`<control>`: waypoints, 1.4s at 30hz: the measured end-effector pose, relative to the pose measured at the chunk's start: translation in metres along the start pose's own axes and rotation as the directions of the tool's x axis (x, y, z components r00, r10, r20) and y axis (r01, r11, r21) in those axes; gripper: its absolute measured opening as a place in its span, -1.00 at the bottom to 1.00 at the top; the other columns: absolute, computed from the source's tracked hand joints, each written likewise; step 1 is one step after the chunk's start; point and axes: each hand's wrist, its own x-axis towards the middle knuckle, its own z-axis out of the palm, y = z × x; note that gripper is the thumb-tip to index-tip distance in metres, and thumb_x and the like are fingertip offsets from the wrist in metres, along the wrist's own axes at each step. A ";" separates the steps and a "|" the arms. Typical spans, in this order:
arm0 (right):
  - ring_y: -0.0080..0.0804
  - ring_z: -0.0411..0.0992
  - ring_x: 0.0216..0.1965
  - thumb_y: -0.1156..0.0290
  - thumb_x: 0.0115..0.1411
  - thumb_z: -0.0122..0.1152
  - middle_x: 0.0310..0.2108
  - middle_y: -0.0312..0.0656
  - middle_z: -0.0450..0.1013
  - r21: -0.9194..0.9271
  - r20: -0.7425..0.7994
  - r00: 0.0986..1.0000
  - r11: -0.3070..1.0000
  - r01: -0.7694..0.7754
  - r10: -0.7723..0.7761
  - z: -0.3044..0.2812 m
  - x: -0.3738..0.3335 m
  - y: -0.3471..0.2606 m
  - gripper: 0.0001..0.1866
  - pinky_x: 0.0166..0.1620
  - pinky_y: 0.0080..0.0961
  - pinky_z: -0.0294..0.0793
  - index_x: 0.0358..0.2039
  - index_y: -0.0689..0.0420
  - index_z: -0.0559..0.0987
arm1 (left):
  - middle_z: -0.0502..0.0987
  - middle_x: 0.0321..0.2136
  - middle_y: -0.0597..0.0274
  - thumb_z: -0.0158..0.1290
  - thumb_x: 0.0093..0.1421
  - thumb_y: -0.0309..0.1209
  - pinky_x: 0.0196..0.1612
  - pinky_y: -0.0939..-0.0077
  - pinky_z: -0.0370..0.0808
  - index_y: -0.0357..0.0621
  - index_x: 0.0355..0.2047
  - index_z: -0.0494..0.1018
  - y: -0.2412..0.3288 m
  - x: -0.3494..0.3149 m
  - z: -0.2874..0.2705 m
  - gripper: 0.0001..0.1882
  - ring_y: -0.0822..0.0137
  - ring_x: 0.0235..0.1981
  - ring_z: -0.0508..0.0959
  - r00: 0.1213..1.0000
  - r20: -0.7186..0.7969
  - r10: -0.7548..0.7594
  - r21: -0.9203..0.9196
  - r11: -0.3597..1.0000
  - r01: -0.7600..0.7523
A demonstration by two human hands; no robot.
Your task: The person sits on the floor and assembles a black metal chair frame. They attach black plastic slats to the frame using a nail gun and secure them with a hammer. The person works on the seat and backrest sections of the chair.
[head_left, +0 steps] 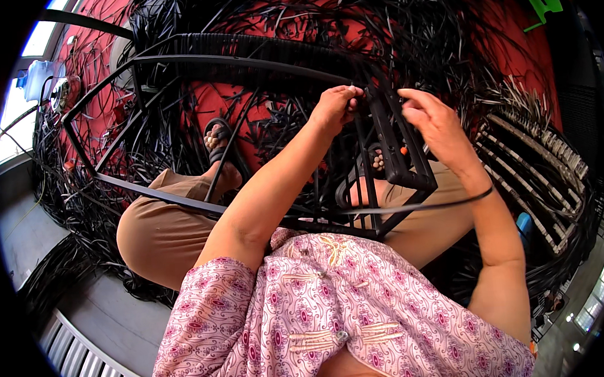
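A black metal chair frame [234, 60] lies across my lap, with dark strips woven over part of its far side. My left hand [339, 108] is closed in a pinch at the frame's right part, beside the upright bars; what sits between its fingertips is too small to make out. Just right of the same bars, my right hand [438, 123] has its index finger stretched toward the frame, fingers apart, with nothing visible in them. A long, thin black strip [433, 207] curves from the lower frame across to my right forearm.
Heaps of loose black strips [416, 19] cover much of the red floor [513, 54]. A bundle of pale-edged slats [533, 176] lies right of my knee. A small green chair [541, 2] stands far right, a white slatted rack [85, 360] at lower left.
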 end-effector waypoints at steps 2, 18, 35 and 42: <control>-0.12 0.45 -0.10 0.41 0.21 0.11 -0.14 0.00 0.46 -0.117 -0.007 0.998 0.991 -0.066 0.065 -0.024 -0.022 0.038 -0.59 -0.05 -0.35 0.44 0.09 0.20 0.42 | 0.37 -0.66 0.50 -0.04 0.32 -0.35 -0.64 0.68 0.21 -0.11 -0.35 0.51 0.005 -0.005 0.006 -0.82 0.60 -0.68 0.30 0.998 -0.057 0.000 0.047 0.999 0.003; -0.15 0.54 -0.16 0.34 0.20 0.12 -0.22 0.01 0.56 -0.300 -0.071 0.980 0.933 -0.199 0.187 -0.109 -0.012 0.127 -0.67 -0.07 -0.34 0.46 -0.09 0.28 0.54 | 0.36 -0.65 0.48 0.04 0.30 -0.36 -0.62 0.73 0.23 -0.23 -0.27 0.49 0.008 -0.007 0.015 -0.83 0.61 -0.67 0.29 0.995 -0.057 0.081 -0.009 0.997 -0.082; -0.31 0.54 -0.09 0.33 0.11 0.14 -0.15 -0.06 0.58 0.078 0.183 0.983 0.996 -0.044 0.029 0.077 0.151 0.108 -0.62 0.03 -0.46 0.45 -0.05 0.13 0.61 | 0.35 -0.65 0.51 0.01 0.33 -0.37 -0.62 0.77 0.20 -0.24 -0.25 0.49 0.007 -0.007 0.012 -0.82 0.67 -0.67 0.27 0.997 -0.034 0.064 -0.065 0.996 -0.066; -0.44 0.50 -0.07 0.37 0.20 0.09 -0.14 -0.17 0.57 0.216 0.215 0.974 0.969 -0.117 0.069 0.081 0.144 0.112 -0.67 0.04 -0.49 0.43 -0.03 0.13 0.60 | 0.35 -0.64 0.53 0.01 0.33 -0.38 -0.62 0.78 0.21 -0.24 -0.26 0.49 0.002 -0.008 0.007 -0.83 0.68 -0.66 0.29 0.998 -0.036 0.051 -0.030 0.998 -0.052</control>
